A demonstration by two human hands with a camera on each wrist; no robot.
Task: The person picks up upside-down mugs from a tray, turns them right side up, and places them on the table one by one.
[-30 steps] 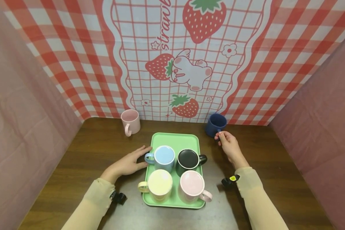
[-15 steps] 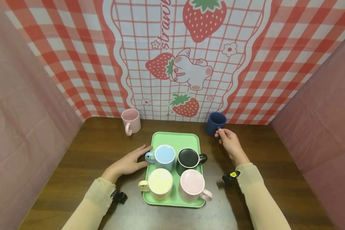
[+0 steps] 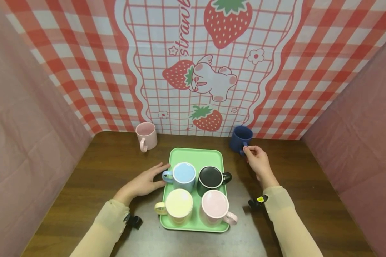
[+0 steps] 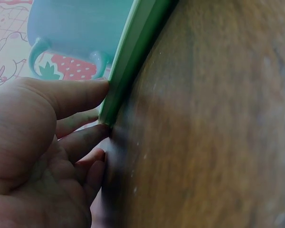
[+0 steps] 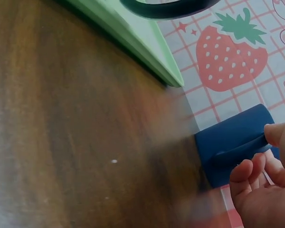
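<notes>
At the back right, a dark blue mug [image 3: 241, 137] stands upright on the table. My right hand [image 3: 260, 162] is at its handle [image 5: 240, 151], thumb on the upper end and index finger close behind; the remaining fingers curl loosely beside it. A green tray [image 3: 196, 154] lies in the middle, bearing a light blue mug [image 3: 184, 175], a black mug [image 3: 210, 178], a pale yellow mug [image 3: 179, 205] and a pink mug [image 3: 214, 206]. Beside the tray's left edge, my left hand [image 3: 143, 182] has its fingers extended, thumb and fingertips touching the rim [image 4: 121, 66].
Another pink mug [image 3: 146, 136] stands at the back left of the wooden table [image 3: 99, 171]. Behind the table hangs a strawberry-print checked cloth [image 3: 209, 71]. Pink cloth sides [image 3: 357, 107] close in the left and right.
My right hand's fingers have shifted slightly at the dark blue mug's handle, leaving more of its lower part visible. The left hand, tray and other mugs have stayed put.
</notes>
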